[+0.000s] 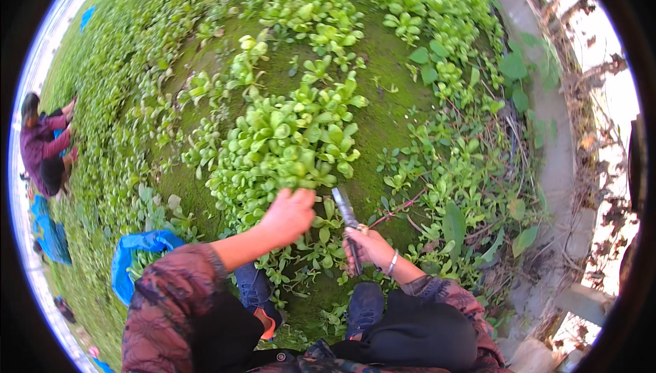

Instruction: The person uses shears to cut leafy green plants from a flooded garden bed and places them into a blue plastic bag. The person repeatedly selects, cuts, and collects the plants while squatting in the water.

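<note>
My left hand is at the near edge of a dense clump of leafy green plants, its fingers bent in against the leaves; whether they grip a stem is hidden. Just right of it, my right hand holds a metal cutting tool by its dark handle, the flat end pointing up and slightly left. The tool's exact kind is unclear. A bracelet circles my right wrist. To the left of my left sleeve, a blue plastic bag stands with its mouth wide and leafy greens inside.
My shoes rest on mossy soil among low plants. Weeds grow at the right beside a concrete edging. Another person crouches far left among the plants, near a second blue bag. More rows of greens stretch ahead.
</note>
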Available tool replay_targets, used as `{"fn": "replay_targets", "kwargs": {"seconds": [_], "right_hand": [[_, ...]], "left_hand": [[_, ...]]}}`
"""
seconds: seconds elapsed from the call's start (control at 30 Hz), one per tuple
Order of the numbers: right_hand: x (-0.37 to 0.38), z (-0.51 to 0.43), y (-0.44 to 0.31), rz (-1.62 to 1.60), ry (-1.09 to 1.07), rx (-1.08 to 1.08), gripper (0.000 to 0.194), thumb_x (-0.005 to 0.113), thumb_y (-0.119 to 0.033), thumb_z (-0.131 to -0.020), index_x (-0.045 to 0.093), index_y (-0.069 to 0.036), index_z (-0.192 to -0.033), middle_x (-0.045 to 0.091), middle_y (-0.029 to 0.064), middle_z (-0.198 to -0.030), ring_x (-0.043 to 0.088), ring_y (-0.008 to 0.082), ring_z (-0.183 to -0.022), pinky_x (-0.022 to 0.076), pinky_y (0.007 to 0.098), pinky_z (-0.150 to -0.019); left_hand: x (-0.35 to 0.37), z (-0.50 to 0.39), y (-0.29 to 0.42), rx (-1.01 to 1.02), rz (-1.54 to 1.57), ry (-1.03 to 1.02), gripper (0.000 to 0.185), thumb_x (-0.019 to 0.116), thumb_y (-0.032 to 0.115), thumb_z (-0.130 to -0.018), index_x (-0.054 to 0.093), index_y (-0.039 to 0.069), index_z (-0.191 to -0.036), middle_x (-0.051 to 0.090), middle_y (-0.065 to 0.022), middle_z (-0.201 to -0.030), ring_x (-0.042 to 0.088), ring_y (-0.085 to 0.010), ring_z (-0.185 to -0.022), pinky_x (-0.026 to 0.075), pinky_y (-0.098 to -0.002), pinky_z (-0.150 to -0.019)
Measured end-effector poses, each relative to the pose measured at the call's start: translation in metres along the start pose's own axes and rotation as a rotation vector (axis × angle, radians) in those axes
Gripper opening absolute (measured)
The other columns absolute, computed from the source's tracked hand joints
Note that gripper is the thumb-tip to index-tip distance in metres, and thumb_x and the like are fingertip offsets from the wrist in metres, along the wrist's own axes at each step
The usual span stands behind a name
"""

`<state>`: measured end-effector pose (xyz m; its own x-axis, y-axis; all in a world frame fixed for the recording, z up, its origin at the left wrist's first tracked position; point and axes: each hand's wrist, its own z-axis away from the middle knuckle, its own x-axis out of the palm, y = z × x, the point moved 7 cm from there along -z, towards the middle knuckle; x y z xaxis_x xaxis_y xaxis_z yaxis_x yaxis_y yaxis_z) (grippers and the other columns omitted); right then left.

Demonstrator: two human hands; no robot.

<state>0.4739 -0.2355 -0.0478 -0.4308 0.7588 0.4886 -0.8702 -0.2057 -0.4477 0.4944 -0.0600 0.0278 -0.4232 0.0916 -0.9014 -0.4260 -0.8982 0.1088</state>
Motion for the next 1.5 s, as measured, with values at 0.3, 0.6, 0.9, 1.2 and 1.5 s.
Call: {"fn": "replay_targets", "kwargs": {"seconds": [0.3, 0.6, 0.9, 1.2, 1.5], "right_hand": [[0.03, -0.042, 0.013, 0.169, -0.147, 0.194, 0.056, 0.057, -0.055, -0.089, 0.055, 0.0, -0.083, 0.06, 0.0108, -0.066, 0.062, 0.0214, -0.052, 0.0571, 0.0379, -0.05], [0.03, -0.057, -0.001, 0.285, -0.067, 0.135, 0.054, 0.057, -0.053, -0.09, 0.055, -0.002, -0.072, 0.053, 0.0036, -0.056, 0.055, 0.014, -0.044, 0.05, 0.0308, -0.04], [0.01, -0.021, 0.046, 0.405, -0.191, 0.285, 0.056, 0.056, -0.057, -0.089, 0.054, -0.002, -0.076, 0.059, 0.0069, -0.063, 0.062, 0.0184, -0.051, 0.055, 0.0327, -0.046], [0.029, -0.035, 0.034, 0.54, -0.139, 0.196, 0.049, 0.057, -0.05, -0.092, 0.056, -0.004, -0.075, 0.057, 0.0039, -0.059, 0.056, 0.0135, -0.045, 0.0517, 0.031, -0.043], [0.032, -0.029, 0.036, 0.312, -0.146, 0.197, 0.046, 0.057, -0.046, -0.093, 0.055, -0.003, -0.078, 0.058, 0.0047, -0.06, 0.059, 0.0153, -0.047, 0.0529, 0.0309, -0.043]], "left_hand": [[-0.005, 0.032, -0.027, -0.107, 0.087, 0.264, 0.013, 0.061, 0.019, -0.081, 0.064, 0.007, -0.082, 0.055, -0.0151, -0.124, 0.051, -0.0313, -0.106, 0.039, -0.0429, -0.087], [-0.003, 0.025, -0.021, -0.361, 0.062, 0.219, 0.046, 0.07, 0.028, -0.075, 0.057, 0.006, -0.113, 0.056, -0.0098, -0.105, 0.051, -0.0271, -0.1, 0.038, -0.0416, -0.084], [0.003, 0.042, -0.003, -0.422, 0.039, 0.219, 0.061, 0.074, 0.048, -0.069, 0.058, 0.004, -0.109, 0.053, -0.0115, -0.094, 0.05, -0.0293, -0.094, 0.036, -0.0423, -0.084], [0.02, 0.042, -0.007, -0.344, 0.03, 0.235, 0.028, 0.072, 0.017, -0.063, 0.058, 0.009, -0.085, 0.055, -0.0092, -0.087, 0.054, -0.0284, -0.091, 0.037, -0.0469, -0.09], [0.015, 0.085, 0.019, -0.093, 0.124, 0.243, 0.022, 0.068, 0.016, -0.06, 0.061, 0.009, -0.079, 0.055, -0.0107, -0.101, 0.054, -0.0274, -0.088, 0.042, -0.0407, -0.083]]}}
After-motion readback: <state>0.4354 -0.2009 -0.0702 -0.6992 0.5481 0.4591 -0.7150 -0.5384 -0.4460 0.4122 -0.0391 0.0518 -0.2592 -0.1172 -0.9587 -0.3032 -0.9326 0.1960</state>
